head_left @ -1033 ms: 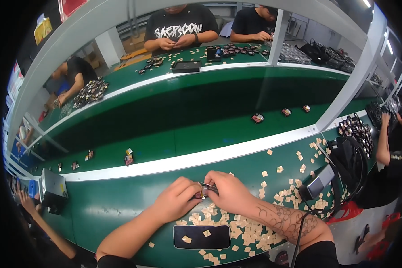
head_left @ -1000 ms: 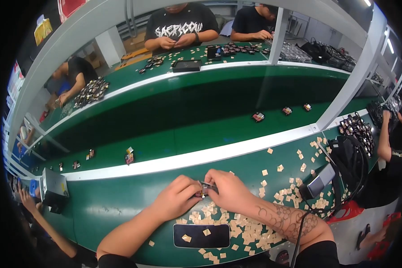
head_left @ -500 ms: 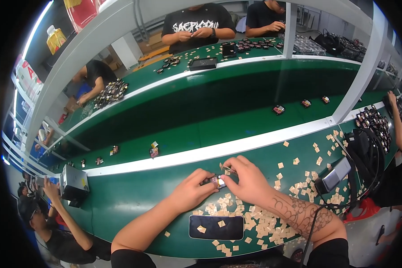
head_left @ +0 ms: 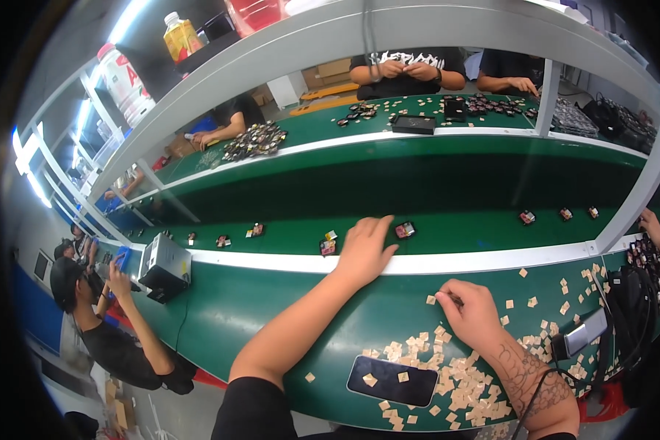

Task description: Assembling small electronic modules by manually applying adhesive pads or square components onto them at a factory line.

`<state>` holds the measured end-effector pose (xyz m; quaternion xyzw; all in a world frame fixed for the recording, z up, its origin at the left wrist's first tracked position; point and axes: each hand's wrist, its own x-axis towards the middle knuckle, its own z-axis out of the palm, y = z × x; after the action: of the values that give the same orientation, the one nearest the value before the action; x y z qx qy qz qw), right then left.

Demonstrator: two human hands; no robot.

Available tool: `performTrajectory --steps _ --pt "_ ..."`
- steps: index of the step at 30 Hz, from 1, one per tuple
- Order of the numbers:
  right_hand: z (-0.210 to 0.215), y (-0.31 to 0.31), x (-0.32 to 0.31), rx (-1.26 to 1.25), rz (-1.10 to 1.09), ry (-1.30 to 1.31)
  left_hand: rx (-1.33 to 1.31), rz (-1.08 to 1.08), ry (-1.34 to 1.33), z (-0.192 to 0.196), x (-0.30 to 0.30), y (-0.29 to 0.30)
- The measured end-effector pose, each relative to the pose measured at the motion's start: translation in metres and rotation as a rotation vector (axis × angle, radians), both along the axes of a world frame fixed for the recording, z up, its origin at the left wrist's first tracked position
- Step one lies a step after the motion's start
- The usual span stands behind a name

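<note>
**Our hands split between the tabs and the belt**

Nearest to us, a dark phone (head_left: 392, 380) lies flat on the green table (head_left: 271, 315), a few small tan square tabs (head_left: 447, 370) resting on its glass and a thick scatter of them spread to its right. Our right hand (head_left: 471, 314), its forearm tattooed, rests among those tabs just beyond the phone; its fingers are curled inward, pinching at the edge of the pile, though we cannot tell whether a tab is actually caught between them. More tabs trail off toward a second, silver-edged device (head_left: 584, 336) at the right side of the table. Further out, our left hand (head_left: 364, 250) stretches across the white rail (head_left: 491, 260) onto the green conveyor belt (head_left: 462, 220). It lies flat, palm down, fingers spread and released, holding nothing. A small dark part with a pink face (head_left: 404, 230) sits on the belt just beside its fingertips, and another small part (head_left: 328, 245) lies just to the left of the hand. More such parts dot the belt on both sides. To our left, a person in black sits near a grey box (head_left: 163, 267). Across the line, other people work at a far table under a grey shelf (head_left: 389, 37) carrying bottles.
</note>
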<state>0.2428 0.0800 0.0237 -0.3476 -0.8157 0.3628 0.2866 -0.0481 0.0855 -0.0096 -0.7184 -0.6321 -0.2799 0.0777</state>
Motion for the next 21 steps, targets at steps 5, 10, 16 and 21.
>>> performTrajectory --steps 5,10,16,21 --pt "-0.002 0.001 -0.008 0.017 0.0 0.07 0.028 0.452 -0.034 -0.001 -0.045 -0.052" --pt "-0.016 0.004 -0.01 0.139 0.027 0.163 -0.082 0.428 -0.179 -0.003 -0.058 -0.048" --pt "-0.006 -0.006 -0.005 0.107 0.115 -0.006 -0.158 0.197 -0.322 0.011 -0.028 -0.069" --pt "0.0 -0.009 -0.01 0.12 0.412 -0.143 -0.303 -0.199 -0.425 0.015 0.054 -0.115"
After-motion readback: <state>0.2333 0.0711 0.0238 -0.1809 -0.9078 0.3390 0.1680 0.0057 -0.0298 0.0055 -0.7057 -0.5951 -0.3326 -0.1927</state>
